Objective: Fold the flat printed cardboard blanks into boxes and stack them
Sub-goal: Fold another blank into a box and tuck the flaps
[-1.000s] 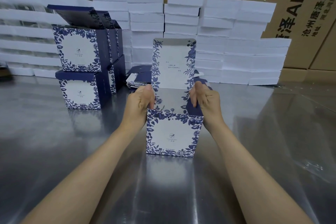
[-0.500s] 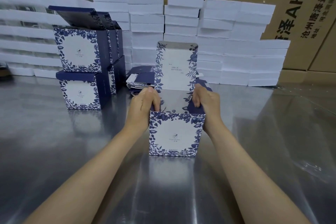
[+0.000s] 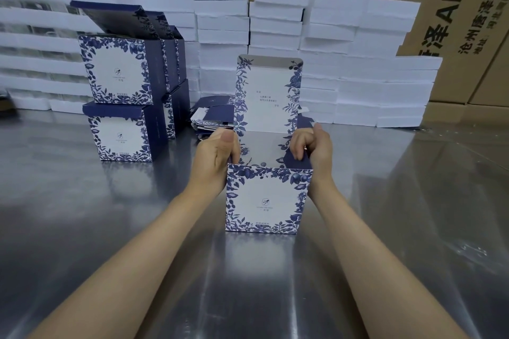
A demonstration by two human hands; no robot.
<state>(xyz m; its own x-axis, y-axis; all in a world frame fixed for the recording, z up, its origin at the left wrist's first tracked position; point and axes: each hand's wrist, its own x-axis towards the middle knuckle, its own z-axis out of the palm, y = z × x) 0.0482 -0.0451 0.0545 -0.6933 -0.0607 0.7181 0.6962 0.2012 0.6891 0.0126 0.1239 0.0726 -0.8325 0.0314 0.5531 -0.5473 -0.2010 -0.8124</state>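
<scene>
Head view cuts off your forearms (image 3: 132, 270) at the bottom edge, and the fingertips of your left hand (image 3: 216, 157) are hidden behind the wall of the blue-and-white floral printed cardboard box (image 3: 265, 198). That box stands on the shiny steel table (image 3: 82, 228) between your hands, its tall lid flap (image 3: 268, 93) upright at the back. The pile of flat blue printed blanks (image 3: 212, 115) beyond is partly covered by your left hand. Small print on the box front and lid is too fine to read. The brown corrugated cartons (image 3: 454, 8) at the back show "AH4" in black beside Chinese characters. Your left hand curls over the box's left top edge, thumb up, gripping it. Your right hand (image 3: 311, 148) pinches the dark blue side flap (image 3: 289, 163) with curled fingers (image 3: 298, 146). Folded matching boxes (image 3: 118, 74) stand stacked far left, before white foam slabs (image 3: 358, 63).
</scene>
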